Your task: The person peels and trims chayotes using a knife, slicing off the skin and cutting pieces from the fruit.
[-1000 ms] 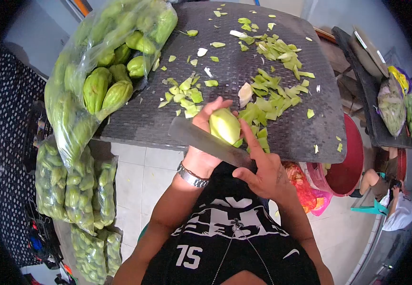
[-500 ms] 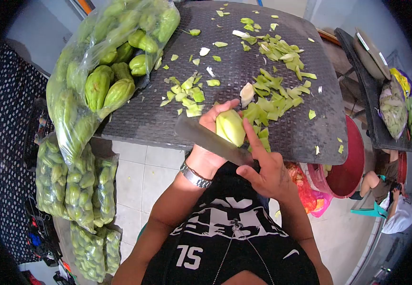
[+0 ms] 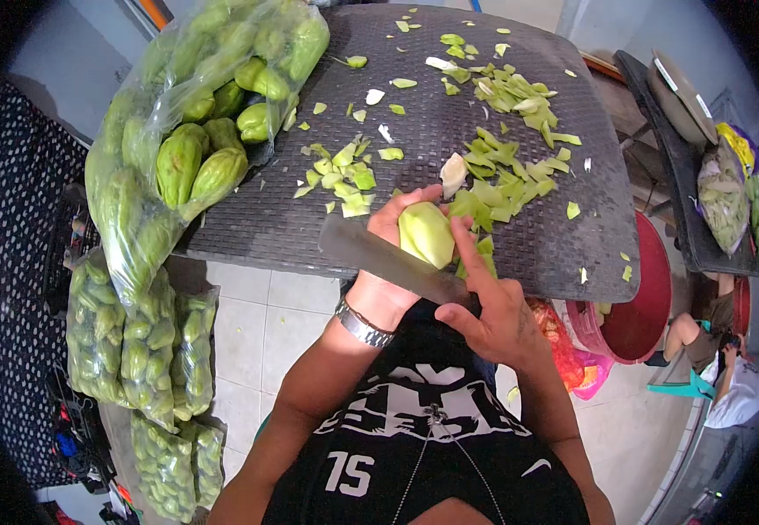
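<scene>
In my left hand rests a pale green, peeled chayote, with the fingers curled around its side. My right hand grips a knife, its handle mostly hidden in the fist. The broad blade lies slantwise across the near side of the chayote, above my left palm. My right index finger stretches forward along the chayote's right side. Just beyond the fingertips are a whitish cut piece and a heap of green peelings on the dark woven-pattern table.
A large clear bag of chayotes lies open at the table's left. More filled bags stand below it. To the right are a red tub, an orange net bag and a side table. Another person sits at far right.
The chayote has turned slightly in my left hand and shows a smoother face. The knife blade has shifted a little to the left.
</scene>
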`<state>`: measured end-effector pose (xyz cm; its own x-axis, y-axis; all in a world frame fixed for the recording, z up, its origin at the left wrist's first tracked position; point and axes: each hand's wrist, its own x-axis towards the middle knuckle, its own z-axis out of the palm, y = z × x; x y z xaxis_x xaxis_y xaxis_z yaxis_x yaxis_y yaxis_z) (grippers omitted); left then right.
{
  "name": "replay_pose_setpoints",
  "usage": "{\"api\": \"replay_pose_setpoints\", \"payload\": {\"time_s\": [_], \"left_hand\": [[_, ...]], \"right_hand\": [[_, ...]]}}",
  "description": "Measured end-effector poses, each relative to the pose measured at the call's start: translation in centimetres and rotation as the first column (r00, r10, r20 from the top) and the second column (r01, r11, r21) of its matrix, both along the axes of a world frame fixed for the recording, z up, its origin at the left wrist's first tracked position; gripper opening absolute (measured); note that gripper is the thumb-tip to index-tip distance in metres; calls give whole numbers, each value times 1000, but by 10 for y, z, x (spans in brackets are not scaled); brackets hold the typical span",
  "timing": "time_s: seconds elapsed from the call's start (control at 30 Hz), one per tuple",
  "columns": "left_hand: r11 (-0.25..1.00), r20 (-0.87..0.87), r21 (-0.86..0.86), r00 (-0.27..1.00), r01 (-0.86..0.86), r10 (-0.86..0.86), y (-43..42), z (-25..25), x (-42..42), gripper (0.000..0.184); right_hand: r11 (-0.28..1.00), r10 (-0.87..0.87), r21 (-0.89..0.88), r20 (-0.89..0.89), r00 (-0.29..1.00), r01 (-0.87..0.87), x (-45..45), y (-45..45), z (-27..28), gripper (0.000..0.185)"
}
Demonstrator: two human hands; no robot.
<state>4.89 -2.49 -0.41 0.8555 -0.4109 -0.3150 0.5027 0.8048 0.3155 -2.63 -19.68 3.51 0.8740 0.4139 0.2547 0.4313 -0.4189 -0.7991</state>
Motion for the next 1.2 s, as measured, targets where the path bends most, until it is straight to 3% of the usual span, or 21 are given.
{"api": "replay_pose_setpoints", "payload": {"time_s": [0.13,0.33,0.53,0.63,0.73,0.9,1.03,1.13,1.2], "left_hand": [[998,-25,57,999,-23,25,-1,12,0,46],[998,6,-41,999,37,-37,4,12,2,46],[998,4,-30,999,47,-47,3,13,-5,47],[996,52,-63,997,63,-60,3,5,-4,50],[999,76,-33,997,25,-23,-3,11,-11,53],[1000,85,17,996,-25,24,-8,24,-19,57],[985,169,92,977,-148,131,-15,35,-32,57],[991,156,40,981,-125,117,-14,31,-30,55],[992,34,-103,997,66,-63,-3,19,-15,54]], "right_hand": [[998,-33,-50,-90,995,29,-2,2,8,95],[998,-65,-27,1,998,65,-1,3,-1,91],[998,-31,-51,36,999,33,1,-2,-3,90],[1000,-11,-29,-25,1000,10,0,-4,-3,91],[998,-27,-66,-179,983,15,0,-6,9,93],[997,20,-71,-124,992,-29,1,-11,3,95],[999,-13,-37,-193,981,6,2,-12,2,97],[1000,4,19,-103,995,-2,5,-13,-5,98],[996,-45,-78,-210,977,29,3,-13,9,97]]}}
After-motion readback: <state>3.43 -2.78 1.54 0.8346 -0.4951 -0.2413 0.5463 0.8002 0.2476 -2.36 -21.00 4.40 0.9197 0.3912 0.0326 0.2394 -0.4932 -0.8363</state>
